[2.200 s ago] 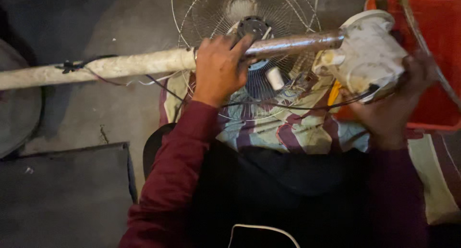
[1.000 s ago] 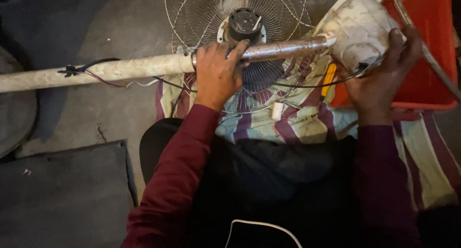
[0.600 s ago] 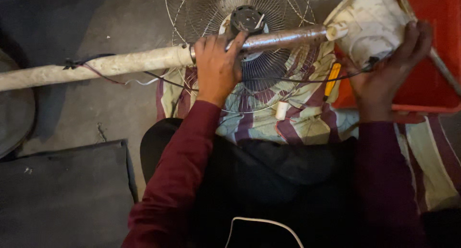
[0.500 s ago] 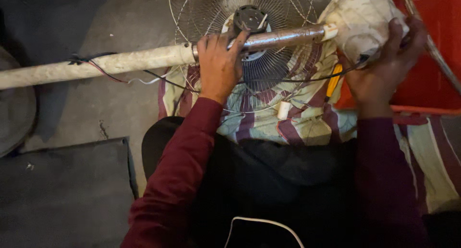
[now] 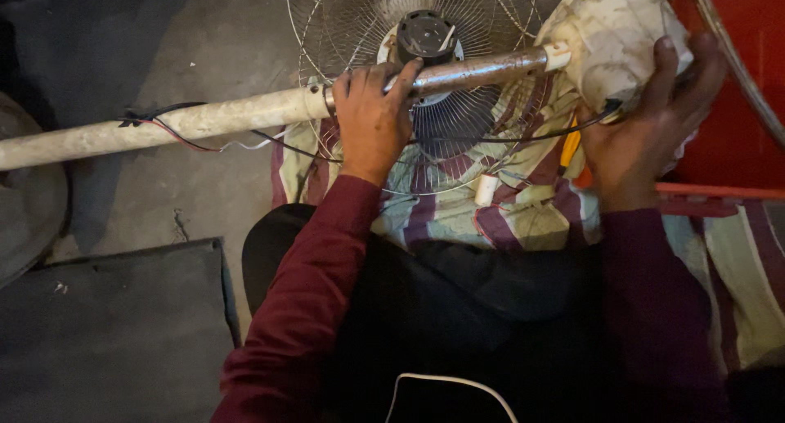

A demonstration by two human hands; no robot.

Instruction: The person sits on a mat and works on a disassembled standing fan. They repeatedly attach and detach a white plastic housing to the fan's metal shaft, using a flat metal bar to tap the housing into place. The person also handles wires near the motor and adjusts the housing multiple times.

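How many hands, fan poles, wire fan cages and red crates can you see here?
Hands: 2 (left hand, right hand)
Fan poles: 1 (fan pole)
Wire fan cages: 1 (wire fan cage)
Red crates: 1 (red crate)
Total: 5

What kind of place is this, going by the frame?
Probably an informal repair spot on a bare concrete floor, not a bench. The left hand grips a fan pole, the right hand its housing; a wire fan guard lies underneath.
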